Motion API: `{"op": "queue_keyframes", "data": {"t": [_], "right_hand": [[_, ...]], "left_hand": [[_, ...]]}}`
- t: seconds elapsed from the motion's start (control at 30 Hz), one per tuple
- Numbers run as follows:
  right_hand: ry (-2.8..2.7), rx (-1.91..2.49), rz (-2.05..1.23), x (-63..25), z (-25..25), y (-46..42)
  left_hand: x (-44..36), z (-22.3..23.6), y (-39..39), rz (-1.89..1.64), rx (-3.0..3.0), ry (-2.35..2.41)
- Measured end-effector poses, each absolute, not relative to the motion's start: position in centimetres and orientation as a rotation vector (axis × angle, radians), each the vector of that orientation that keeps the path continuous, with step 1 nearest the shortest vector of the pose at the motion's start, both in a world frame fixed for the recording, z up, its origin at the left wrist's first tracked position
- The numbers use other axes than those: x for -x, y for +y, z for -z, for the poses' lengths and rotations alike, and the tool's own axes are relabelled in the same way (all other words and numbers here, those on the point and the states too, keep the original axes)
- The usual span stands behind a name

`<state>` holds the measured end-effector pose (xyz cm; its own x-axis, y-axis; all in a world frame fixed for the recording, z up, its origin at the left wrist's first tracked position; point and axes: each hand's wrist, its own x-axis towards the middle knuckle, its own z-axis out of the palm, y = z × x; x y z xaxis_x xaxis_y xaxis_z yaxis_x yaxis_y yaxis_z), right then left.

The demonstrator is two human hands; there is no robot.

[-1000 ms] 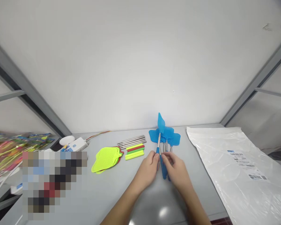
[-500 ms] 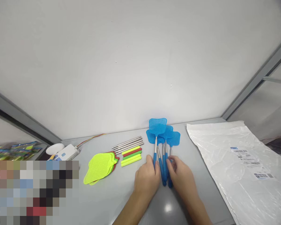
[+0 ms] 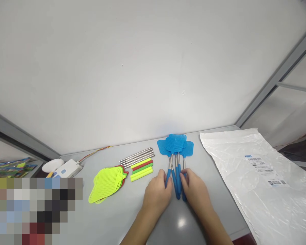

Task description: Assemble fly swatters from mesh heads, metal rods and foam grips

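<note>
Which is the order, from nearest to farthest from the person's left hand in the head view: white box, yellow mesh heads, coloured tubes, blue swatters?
From the left hand:
1. Blue swatters: touching it, on its right.
2. Coloured tubes: ahead, slightly left.
3. Yellow mesh heads: farther left.
4. White box: farthest left.

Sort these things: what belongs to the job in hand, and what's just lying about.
Belongs:
- blue fly swatters, being handled
- likely too: loose swatter heads, metal rods, coloured tubes

Apparently lying about:
- white box
- white bag (role unclear)
</note>
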<state>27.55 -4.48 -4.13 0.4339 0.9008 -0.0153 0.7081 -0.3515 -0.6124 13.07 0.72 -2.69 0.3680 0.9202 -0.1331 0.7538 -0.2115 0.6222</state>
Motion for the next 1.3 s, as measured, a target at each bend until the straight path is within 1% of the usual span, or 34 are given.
{"op": "queue_keyframes", "data": {"t": [0.27, 0.5, 0.77, 0.87, 1.0, 1.3], "right_hand": [[-1.305, 2.128, -0.409, -27.8, 4.7, -3.8], [-1.272, 2.118, -0.408, -27.8, 4.5, -4.1], [-1.296, 2.132, -0.410, -27.9, 4.5, -4.1], [-1.291, 2.166, -0.406, -27.8, 4.4, -4.1], [-1.296, 2.216, -0.394, -27.5, 3.9, -3.8], [-1.234, 2.242, -0.459, -28.6, 1.8, -3.3]], "left_hand": [[-13.6, 1.9, -0.1, -0.576, -1.721, 1.213], [-13.8, 2.2, -1.0, -0.539, -1.730, 1.146], [-13.9, 2.2, -0.6, -0.677, -1.696, 1.159], [-14.0, 2.3, -0.5, -0.652, -1.663, 1.129], [-14.1, 2.8, -0.6, -0.598, -1.650, 1.128], [-13.9, 3.1, -0.2, -0.617, -1.669, 1.149]]}}
